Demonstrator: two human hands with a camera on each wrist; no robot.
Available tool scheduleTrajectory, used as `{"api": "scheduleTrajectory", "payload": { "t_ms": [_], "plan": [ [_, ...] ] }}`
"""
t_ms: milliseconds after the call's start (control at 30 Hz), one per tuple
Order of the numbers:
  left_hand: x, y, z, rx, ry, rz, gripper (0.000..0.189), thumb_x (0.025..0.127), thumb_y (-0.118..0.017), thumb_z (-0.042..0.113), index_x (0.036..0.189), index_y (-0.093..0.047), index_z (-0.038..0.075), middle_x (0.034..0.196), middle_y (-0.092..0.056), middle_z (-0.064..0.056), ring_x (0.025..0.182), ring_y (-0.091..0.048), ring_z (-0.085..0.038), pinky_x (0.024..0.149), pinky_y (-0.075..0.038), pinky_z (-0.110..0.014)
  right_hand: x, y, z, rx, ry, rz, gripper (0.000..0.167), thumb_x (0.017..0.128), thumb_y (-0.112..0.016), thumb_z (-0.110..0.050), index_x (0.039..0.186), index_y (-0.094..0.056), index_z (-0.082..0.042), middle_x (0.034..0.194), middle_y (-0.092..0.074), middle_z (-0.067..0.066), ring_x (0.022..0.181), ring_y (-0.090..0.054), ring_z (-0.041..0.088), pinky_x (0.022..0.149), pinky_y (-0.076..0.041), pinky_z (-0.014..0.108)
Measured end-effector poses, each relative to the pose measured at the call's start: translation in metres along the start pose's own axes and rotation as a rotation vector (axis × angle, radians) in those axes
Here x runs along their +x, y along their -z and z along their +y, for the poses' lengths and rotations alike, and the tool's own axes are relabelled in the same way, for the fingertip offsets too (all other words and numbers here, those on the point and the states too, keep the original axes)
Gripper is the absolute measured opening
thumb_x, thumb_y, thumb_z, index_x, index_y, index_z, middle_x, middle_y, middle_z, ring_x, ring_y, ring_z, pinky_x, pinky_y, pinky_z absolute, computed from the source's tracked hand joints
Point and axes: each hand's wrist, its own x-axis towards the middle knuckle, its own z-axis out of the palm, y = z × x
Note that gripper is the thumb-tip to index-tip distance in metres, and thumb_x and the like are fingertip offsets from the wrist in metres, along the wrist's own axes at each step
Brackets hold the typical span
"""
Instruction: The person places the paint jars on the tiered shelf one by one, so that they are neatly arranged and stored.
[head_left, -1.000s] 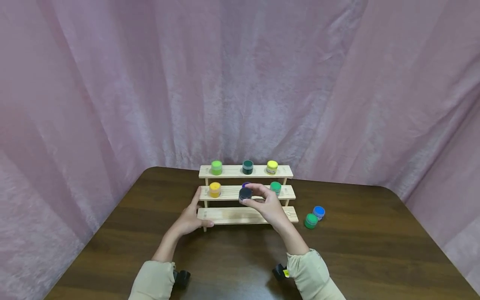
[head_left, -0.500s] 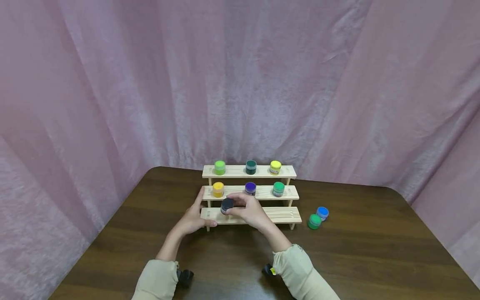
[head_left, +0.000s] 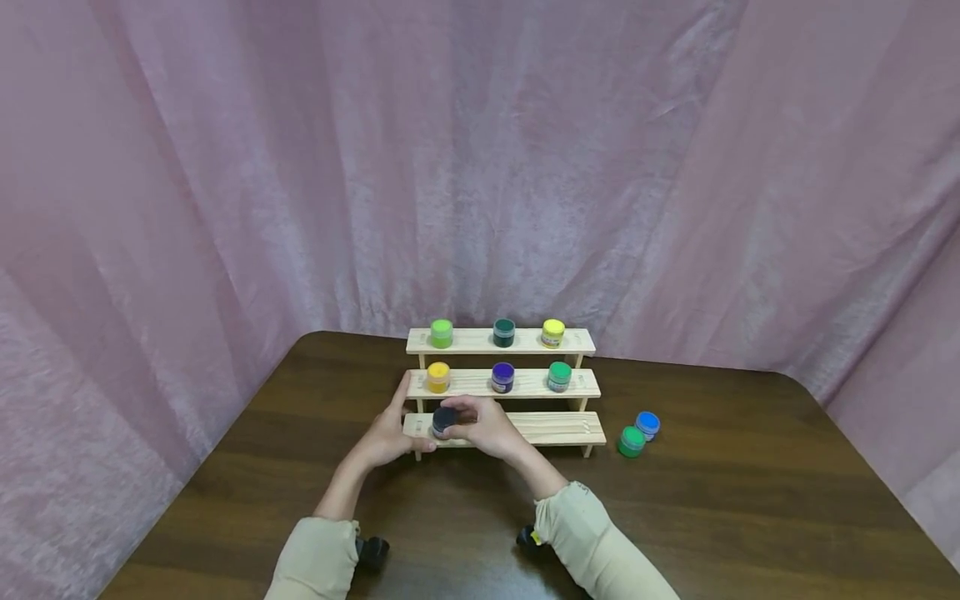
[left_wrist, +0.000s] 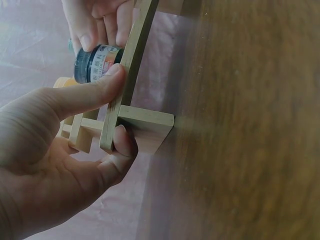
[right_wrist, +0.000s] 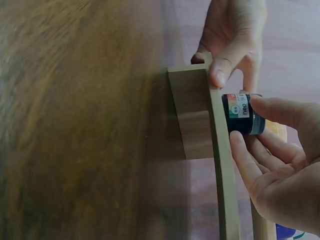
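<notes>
at the left end of the wooden rack point(head_left: 468, 383), a bare right hand point(head_left: 484, 427) pinches a dark jar point(head_left: 441, 419) at the bottom shelf point(head_left: 555, 427) while the left hand point(head_left: 386, 435) grips that same end, a firm brace that should help the jar settle squarely before release.
</notes>
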Motion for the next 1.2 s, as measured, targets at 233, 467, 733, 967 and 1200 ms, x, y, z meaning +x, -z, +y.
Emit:
{"api": "scheduleTrajectory", "payload": {
  "t_ms": [233, 467, 733, 967, 1200],
  "plan": [
    [0.002, 0.001, 0.001, -0.022, -0.025, -0.008, 0.125, 0.070, -0.086, 0.008, 0.158, 0.002, 0.017, 0.130, -0.051, -0.034, 0.109, -0.055, -0.035, 0.085, -0.047, -0.040, 0.002, 0.000, 0.004, 0.003, 0.010, -0.005, 0.042, 0.086, -0.072, -0.009, 0.125, -0.062, 0.002, 0.119, -0.067, 0.021, 0.109, -0.065, 0.033, 0.088, -0.052, 0.030],
    [0.003, 0.002, 0.003, -0.009, -0.018, -0.007, 0.124, 0.070, -0.086, 0.009, 0.159, 0.001, 0.018, 0.124, -0.056, -0.031, 0.104, -0.058, -0.033, 0.087, -0.046, -0.041, 0.000, 0.000, 0.005, 0.003, 0.010, 0.000, 0.047, 0.087, -0.072, -0.010, 0.129, -0.058, 0.005, 0.121, -0.065, 0.024, 0.114, -0.063, 0.036, 0.093, -0.052, 0.037],
    [0.002, 0.000, 0.001, -0.008, -0.007, -0.001, 0.125, 0.069, -0.086, 0.009, 0.159, 0.000, 0.018, 0.125, -0.056, -0.031, 0.107, -0.057, -0.033, 0.090, -0.045, -0.043, -0.006, 0.008, 0.003, 0.004, 0.031, -0.023, 0.050, 0.089, -0.068, -0.009, 0.133, -0.052, 0.008, 0.131, -0.059, 0.025, 0.120, -0.059, 0.038, 0.100, -0.048, 0.042],
    [0.001, -0.002, 0.001, -0.010, -0.019, 0.011, 0.125, 0.067, -0.087, 0.008, 0.158, -0.001, 0.016, 0.119, -0.059, -0.029, 0.102, -0.058, -0.031, 0.084, -0.045, -0.035, -0.015, 0.017, 0.005, -0.026, 0.056, 0.005, 0.047, 0.089, -0.068, -0.006, 0.131, -0.055, 0.008, 0.128, -0.061, 0.026, 0.119, -0.059, 0.040, 0.101, -0.047, 0.046],
    [0.001, -0.001, -0.001, -0.039, -0.009, 0.006, 0.126, 0.068, -0.087, 0.006, 0.158, 0.001, 0.017, 0.119, -0.058, -0.030, 0.100, -0.057, -0.029, 0.080, -0.044, -0.031, -0.024, 0.033, -0.003, -0.040, 0.068, 0.056, 0.040, 0.088, -0.066, -0.002, 0.126, -0.058, 0.008, 0.125, -0.062, 0.028, 0.114, -0.059, 0.043, 0.095, -0.051, 0.042]
  ]
}}
